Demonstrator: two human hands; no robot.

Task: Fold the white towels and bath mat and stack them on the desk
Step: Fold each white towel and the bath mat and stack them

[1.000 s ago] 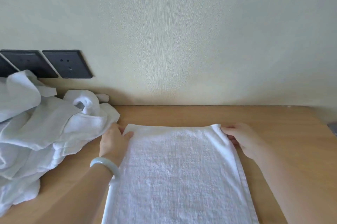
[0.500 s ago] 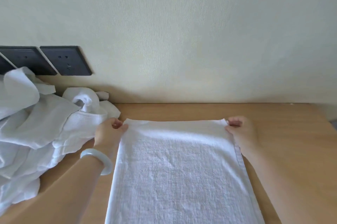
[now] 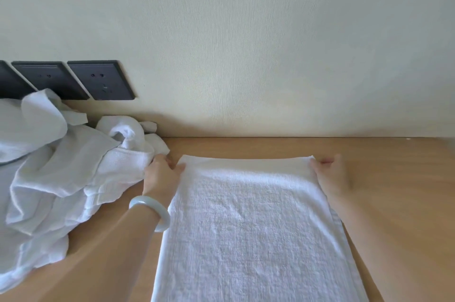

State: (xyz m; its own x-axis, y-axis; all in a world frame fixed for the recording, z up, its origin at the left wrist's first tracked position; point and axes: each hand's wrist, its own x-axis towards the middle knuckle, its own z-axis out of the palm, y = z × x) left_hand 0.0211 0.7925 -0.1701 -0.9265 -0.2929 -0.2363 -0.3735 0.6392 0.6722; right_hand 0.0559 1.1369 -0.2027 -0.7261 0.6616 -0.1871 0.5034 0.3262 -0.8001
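Note:
A white terry towel [image 3: 251,223] lies flat on the wooden desk [image 3: 406,193], its long side running toward me and its far edge doubled over. My left hand [image 3: 162,173] pinches the far left corner of that towel; a pale bangle sits on the wrist. My right hand [image 3: 332,173] holds the far right corner, fingers curled at the edge. A crumpled heap of white towels [image 3: 56,173] lies on the desk to the left, touching my left hand.
The desk backs onto a pale wall [image 3: 270,43]. Dark socket plates [image 3: 101,80] sit on the wall at the left, just above the heap. Bare desk shows right of the towel and behind it.
Both hands have carried the towel's far edge farther from me toward the wall, and the edge now lies straighter and flatter. The heap has not moved.

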